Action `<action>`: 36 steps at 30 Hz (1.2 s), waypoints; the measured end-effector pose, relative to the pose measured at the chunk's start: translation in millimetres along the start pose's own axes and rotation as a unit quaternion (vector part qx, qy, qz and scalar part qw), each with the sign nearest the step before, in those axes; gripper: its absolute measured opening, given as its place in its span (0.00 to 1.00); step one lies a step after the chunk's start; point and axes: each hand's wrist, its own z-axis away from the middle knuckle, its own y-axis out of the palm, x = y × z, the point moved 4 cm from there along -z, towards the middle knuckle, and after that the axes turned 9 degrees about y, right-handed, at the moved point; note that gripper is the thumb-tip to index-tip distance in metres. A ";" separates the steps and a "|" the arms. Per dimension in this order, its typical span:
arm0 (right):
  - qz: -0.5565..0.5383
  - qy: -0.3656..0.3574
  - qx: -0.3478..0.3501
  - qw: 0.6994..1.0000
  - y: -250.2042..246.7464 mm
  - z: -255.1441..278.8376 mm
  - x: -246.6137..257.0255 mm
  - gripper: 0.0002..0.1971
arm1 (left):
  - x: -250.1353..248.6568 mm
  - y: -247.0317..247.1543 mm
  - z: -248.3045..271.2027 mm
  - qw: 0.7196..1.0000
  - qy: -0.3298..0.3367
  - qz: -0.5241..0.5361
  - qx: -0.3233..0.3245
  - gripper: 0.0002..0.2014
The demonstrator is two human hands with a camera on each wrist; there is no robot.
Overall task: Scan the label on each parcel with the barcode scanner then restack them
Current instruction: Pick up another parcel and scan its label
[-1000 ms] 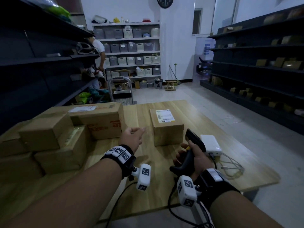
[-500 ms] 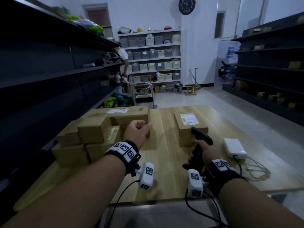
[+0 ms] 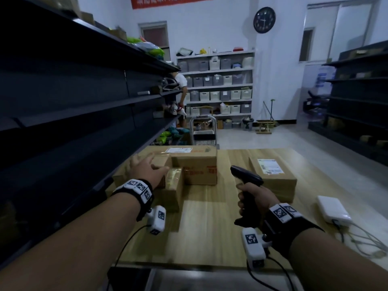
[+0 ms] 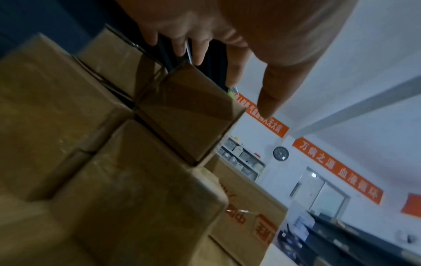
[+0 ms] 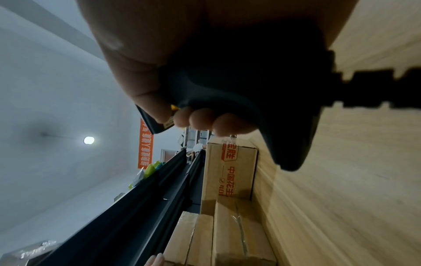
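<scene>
Since the last frame my left hand (image 3: pixel 147 169) reaches over the small box (image 4: pixel 189 115), fingers spread, holding nothing; my right hand (image 3: pixel 255 196) grips the scanner (image 3: pixel 246 181).

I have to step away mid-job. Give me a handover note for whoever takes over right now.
Left hand: open, fingers spread over the small top box of the unsorted parcel pile; contact unclear.
Right hand: grips the barcode scanner, held above the table.
One labelled parcel lies apart on the right, label up, seemingly done.
The big labelled box sits behind the pile.
Left: lift each pile parcel, scan it, restack.
</scene>
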 end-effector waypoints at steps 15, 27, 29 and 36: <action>0.018 -0.035 0.013 0.999 -1.7 16.8 13.8 0.05 | -15.2 7.4 7.6 0.998 0.051 -0.022 0.032 0.26; 0.065 -0.050 0.003 0.997 -18.5 36.9 15.5 0.05 | -57.0 49.7 97.9 0.971 0.183 0.153 0.005 0.49; 0.066 -0.051 -0.019 0.996 -27.9 38.7 12.7 0.04 | -58.4 68.2 110.2 0.968 0.202 0.148 0.022 0.56; 0.053 -0.034 -0.063 0.996 -57.6 45.3 -2.0 0.11 | -64.3 104.7 147.7 0.956 0.230 0.146 0.112 0.67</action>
